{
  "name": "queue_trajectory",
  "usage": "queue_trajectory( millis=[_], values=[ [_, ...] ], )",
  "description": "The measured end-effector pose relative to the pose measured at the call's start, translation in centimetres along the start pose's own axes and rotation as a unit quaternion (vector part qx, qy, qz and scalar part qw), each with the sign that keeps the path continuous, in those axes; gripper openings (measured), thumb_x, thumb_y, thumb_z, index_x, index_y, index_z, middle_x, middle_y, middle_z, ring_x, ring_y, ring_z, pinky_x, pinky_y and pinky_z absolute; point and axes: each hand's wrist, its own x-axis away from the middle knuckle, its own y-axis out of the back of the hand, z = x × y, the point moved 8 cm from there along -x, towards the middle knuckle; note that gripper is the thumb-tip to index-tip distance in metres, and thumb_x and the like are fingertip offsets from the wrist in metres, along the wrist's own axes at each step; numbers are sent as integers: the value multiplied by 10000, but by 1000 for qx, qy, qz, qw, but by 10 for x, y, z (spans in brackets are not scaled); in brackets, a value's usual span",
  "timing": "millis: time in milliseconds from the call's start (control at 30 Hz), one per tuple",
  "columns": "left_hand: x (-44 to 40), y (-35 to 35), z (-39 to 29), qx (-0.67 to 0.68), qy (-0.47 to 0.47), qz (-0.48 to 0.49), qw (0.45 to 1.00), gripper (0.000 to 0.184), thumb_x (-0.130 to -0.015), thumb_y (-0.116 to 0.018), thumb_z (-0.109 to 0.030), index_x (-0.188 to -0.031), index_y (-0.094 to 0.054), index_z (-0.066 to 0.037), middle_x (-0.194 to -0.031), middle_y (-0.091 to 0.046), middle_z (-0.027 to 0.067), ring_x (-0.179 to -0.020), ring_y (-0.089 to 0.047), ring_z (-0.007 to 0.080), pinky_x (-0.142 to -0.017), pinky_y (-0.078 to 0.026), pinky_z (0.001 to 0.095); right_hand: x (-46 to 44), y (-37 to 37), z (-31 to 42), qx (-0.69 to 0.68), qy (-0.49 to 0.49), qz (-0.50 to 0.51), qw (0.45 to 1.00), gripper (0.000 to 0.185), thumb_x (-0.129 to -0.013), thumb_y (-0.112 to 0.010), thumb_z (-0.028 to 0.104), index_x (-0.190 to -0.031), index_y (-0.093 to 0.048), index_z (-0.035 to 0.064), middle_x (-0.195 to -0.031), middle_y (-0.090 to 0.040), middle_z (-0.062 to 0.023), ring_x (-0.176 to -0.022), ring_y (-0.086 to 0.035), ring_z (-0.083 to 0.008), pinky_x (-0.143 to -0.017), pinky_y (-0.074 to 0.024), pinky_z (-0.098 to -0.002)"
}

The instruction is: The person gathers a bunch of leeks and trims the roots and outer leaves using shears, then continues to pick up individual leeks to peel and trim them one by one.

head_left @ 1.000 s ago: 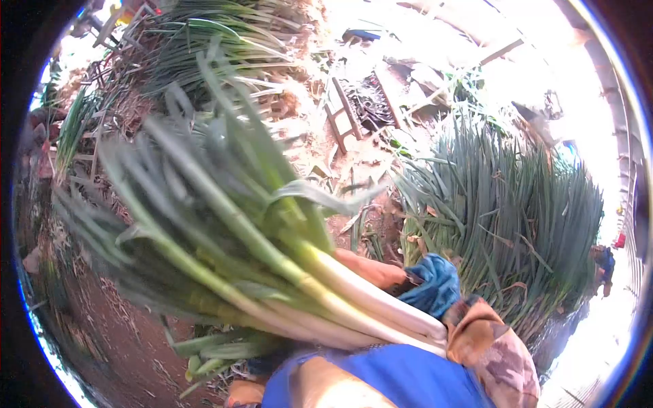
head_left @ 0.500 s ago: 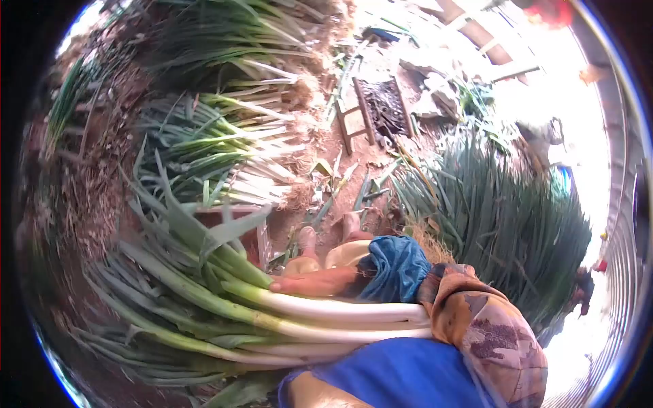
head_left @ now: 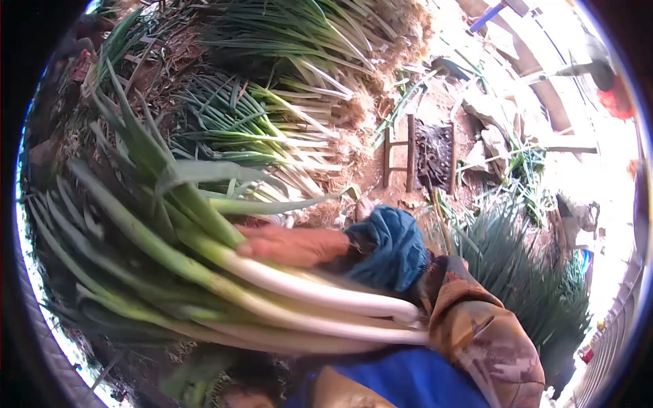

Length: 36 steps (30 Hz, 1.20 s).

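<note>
"Several leeks (head_left: 340, 294) are being held; where?"

"Across the body, above the ground (head_left: 377, 180), with the white ends tucked against the right sleeve (head_left: 490, 340). Towards the ground's far edge, a pile (head_left: 272, 132) is laid."

"And the grip?"

"The upper stalk is clasped by the right hand (head_left: 292, 246) where white turns green, though some fingers are hidden. The left hand may be the blurred patch (head_left: 248, 400) at the bottom of the view; its grip cannot be told."

"How is such a bunch best handled?"

"Some weight is to be expected. The white shafts look firm but smooth, perhaps slippery; the leaves are floppy and easily creased. Hold is best taken around the shafts, with the leaf end supported from below."

"What is changed since the earlier frame?"

"The white shafts, nearly level half a second ago, are now slanted up towards the leaves. The feet are now mostly hidden, and the view is turned too."
</note>
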Motion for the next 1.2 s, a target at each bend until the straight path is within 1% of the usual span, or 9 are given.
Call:
queue_trajectory(
  millis=[167, 267, 367, 400, 433, 467, 533, 667, 1200],
  values=[
    [-68, 20, 22, 85, -2, -73, 994, 596, -871, -426, -538, -1171, -462, -25, -1097, -549, 161, -1078, -495, 330, -960, -334, 547, -65, 148, -65, 290, 245, -13, 925, 592, -926, -394, 452, -1320, -362, 12, -1313, -439, -188, -1192, -426, -271, -1004, -349, -364],
    [-105, 62, 69, 116, 39, -121, 985, 602, -870, -423, -543, -1179, -458, -27, -1105, -547, 162, -1085, -492, 332, -966, -331, 552, 13, 289, -89, 340, -97, -252, 901, 623, -875, -492, 483, -1247, -422, -12, -1174, -515, -248, -1038, -538, -319, -834, -453, -420],
    [-107, 126, 132, 157, 118, -192, 961, 609, -870, -420, -547, -1188, -453, -28, -1112, -544, 163, -1093, -489, 335, -972, -327, 557, 139, 339, -156, -124, 121, -350, 921, 609, -876, -522, 436, -1281, -397, 0, -1245, -479, -200, -1077, -511, -282, -932, -425, -353],
    [-105, 146, 153, 169, 149, -207, 952, 611, -870, -420, -549, -1190, -451, -29, -1114, -544, 164, -1095, -489, 335, -975, -326, 558, 181, 351, -161, 85, 93, -386, 914, 513, -891, -518, 369, -1249, -444, 10, -1256, -464, -193, -1087, -500, -298, -929, -417, -351],
    [-102, 166, 177, 192, 211, -212, 935, 648, -872, -343, -596, -1139, -476, -20, -1096, -548, 164, -1075, -496, 347, -950, -340, 569, 251, 346, -198, 517, 140, -437, 723, 441, -900, -504, 327, -1200, -490, 5, -1151, -520, -204, -1048, -522, -302, -891, -423, -349],
    [-97, 174, 192, 180, 220, -217, 934, 600, -875, -373, -567, -1142, -471, -39, -1097, -548, 139, -1064, -503, 327, -941, -358, 553, 300, 363, -241, 290, -134, -499, 805, 375, -892, -505, 305, -1115, -542, 5, -1003, -563, -212, -987, -549, -307, -854, -425, -364],
    [-92, 176, 213, 156, 235, -227, 932, 512, -881, -434, -510, -1149, -462, -75, -1099, -548, 89, -1042, -516, 287, -921, -394, 521, 359, 337, -244, 386, -48, -537, 748, 336, -877, -504, 292, -1063, -556, 17, -936, -587, -211, -928, -577, -322, -812, -443, -390],
    [-91, 118, 217, 103, 214, 3, 971, 531, -912, -345, -520, -1112, -506, -55, -1060, -579, 108, -1003, -544, 299, -862, -427, 536, 473, 293, -335, 246, -470, -519, 670, 447, -784, -600, 310, -1113, -533, 15, -926, -607, -217, -896, -581, -374, -769, -452, -433],
    [-48, -19, 236, -100, 221, -11, 970, 265, -915, -467, -307, -1070, -530, -102, -982, -544, 51, -889, -550, 224, -749, -485, 367, 465, 306, -416, 454, -472, -564, 503, 438, -629, -701, 251, -1005, -518, 120, -935, -533, -110, -913, -517, -314, -721, -410, -443]
  ],
)
